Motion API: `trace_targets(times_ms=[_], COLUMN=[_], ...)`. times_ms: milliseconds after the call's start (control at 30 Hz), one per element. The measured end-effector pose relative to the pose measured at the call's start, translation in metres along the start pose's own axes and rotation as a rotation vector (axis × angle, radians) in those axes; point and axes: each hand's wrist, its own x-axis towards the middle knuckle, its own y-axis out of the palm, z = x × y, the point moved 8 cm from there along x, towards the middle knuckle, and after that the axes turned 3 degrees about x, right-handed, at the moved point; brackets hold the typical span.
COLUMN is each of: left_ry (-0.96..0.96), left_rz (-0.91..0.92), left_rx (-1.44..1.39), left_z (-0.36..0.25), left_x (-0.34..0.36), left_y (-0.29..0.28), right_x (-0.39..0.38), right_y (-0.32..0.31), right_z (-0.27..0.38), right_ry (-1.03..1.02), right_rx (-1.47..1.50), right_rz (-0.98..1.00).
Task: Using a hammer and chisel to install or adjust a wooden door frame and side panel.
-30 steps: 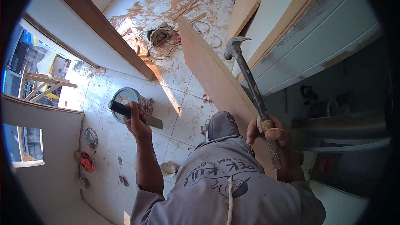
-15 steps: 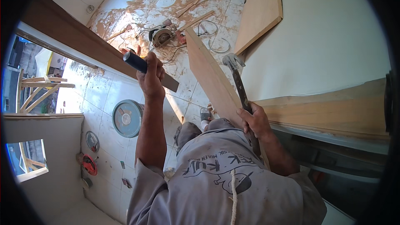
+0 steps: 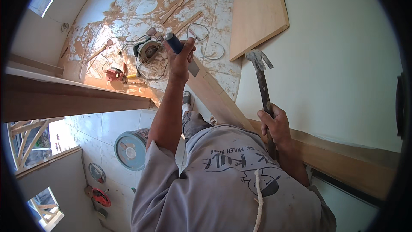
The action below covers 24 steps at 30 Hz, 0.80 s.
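Observation:
My left hand (image 3: pixel 180 63) is closed around a wide chisel (image 3: pixel 172 42) with a blue handle. Its flat metal blade comes out below the fist, over the long pale wooden board (image 3: pixel 216 101); whether it touches the wood I cannot tell. A worn claw hammer (image 3: pixel 261 77) is in my right hand (image 3: pixel 277 124), gripped partway down its dark shaft with the head up. The lower end of the shaft passes in front of my grey shirt. The board runs away from beside my legs, its near end hidden by my body.
A circular saw (image 3: pixel 149 51) with its cord lies on the dusty floor, near a red power tool (image 3: pixel 114 74). A wooden panel (image 3: pixel 257 15) leans at the pale wall. To the left are a brown wooden beam (image 3: pixel 73 99) and a lidded bucket (image 3: pixel 130 151).
My left hand has moved right and up with the chisel, from beside the board to over it. The hammer has shifted right, and the view and my body have turned.

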Motion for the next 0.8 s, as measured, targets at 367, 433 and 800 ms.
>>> trace_targets(times_ms=[367, 433, 800], left_ry=[-0.059, -0.094, -0.088], left_rz=[0.022, -0.014, 0.095], left_rx=[0.011, 0.019, 0.049], left_z=[0.027, 0.032, 0.042], left_x=[0.025, 0.015, 0.018], left_y=[-0.012, -0.016, 0.025], right_x=[0.039, 0.037, 0.030], right_y=[-0.001, -0.002, 0.002], right_z=[0.001, -0.008, 0.013], right_ry=[0.146, 0.174, 0.081], right_rx=[-0.113, -0.089, -0.115], right_rz=[0.004, 0.005, 0.072])
